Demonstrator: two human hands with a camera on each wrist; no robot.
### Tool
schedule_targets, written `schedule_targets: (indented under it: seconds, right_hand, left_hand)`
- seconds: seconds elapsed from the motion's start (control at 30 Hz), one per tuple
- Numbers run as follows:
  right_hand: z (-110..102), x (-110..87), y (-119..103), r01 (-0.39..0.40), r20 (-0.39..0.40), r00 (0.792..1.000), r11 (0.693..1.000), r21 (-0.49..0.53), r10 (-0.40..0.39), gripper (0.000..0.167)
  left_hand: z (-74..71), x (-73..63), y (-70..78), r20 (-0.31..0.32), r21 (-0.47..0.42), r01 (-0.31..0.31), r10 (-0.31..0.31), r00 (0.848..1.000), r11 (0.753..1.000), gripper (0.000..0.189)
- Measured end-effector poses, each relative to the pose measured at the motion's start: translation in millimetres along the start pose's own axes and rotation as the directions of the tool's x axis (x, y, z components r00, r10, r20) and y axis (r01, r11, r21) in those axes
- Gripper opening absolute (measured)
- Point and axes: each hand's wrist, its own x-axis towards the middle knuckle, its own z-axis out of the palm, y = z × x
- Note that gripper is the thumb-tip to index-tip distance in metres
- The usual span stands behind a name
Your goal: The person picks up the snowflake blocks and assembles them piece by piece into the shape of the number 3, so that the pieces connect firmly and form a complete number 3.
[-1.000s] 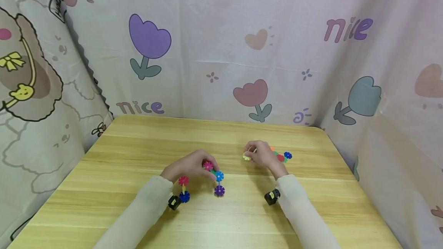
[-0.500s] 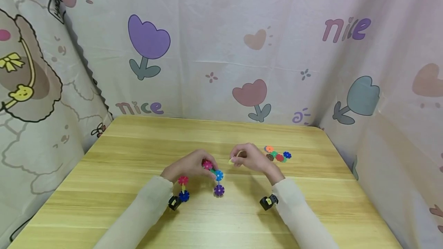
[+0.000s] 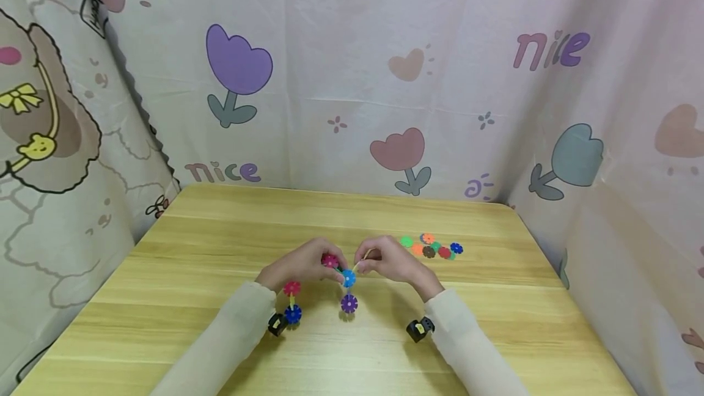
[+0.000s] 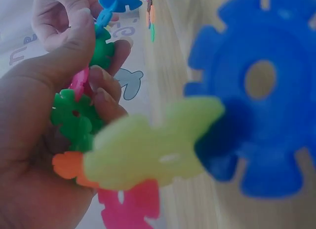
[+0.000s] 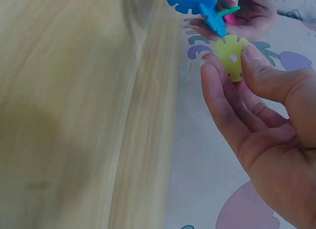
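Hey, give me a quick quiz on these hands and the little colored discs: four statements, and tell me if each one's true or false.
1. The right hand pinches a yellow disc. True.
2. The left hand holds nothing. False: it holds a disc chain.
3. The disc chain includes a purple disc. True.
4. The loose discs lie in a box. False: they lie on the table.

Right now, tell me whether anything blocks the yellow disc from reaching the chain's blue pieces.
Nothing visible does. The right hand pinches the yellow disc right by the chain's blue pieces, with nothing seen between them; whether they touch, I can't tell.
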Motion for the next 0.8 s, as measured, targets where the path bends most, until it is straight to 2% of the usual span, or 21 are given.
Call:
schedule_targets:
  seconds: [0.4,0.6,0.8]
  right_hand:
    - [8,3.2,-2,0.020,0.015,1.000,0.999,0.038,-0.020,0.004]
    - [10,3.2,-1,0.030,-0.016,0.999,0.998,0.049,-0.029,0.005]
    - [12,2.6,0,0.092,-0.075,0.993,0.996,0.012,-0.091,0.005]
  left_hand:
    - [1.3,-3.6,-2.1,-0.033,0.001,0.013,-0.013,0.999,1.000,0.008]
    - [2.5,-3.5,-2.7,-0.049,0.010,-0.005,0.006,0.999,1.000,0.005]
    - [2.9,-3.2,-1.1,-0.070,0.023,-0.039,0.041,0.997,0.999,0.008]
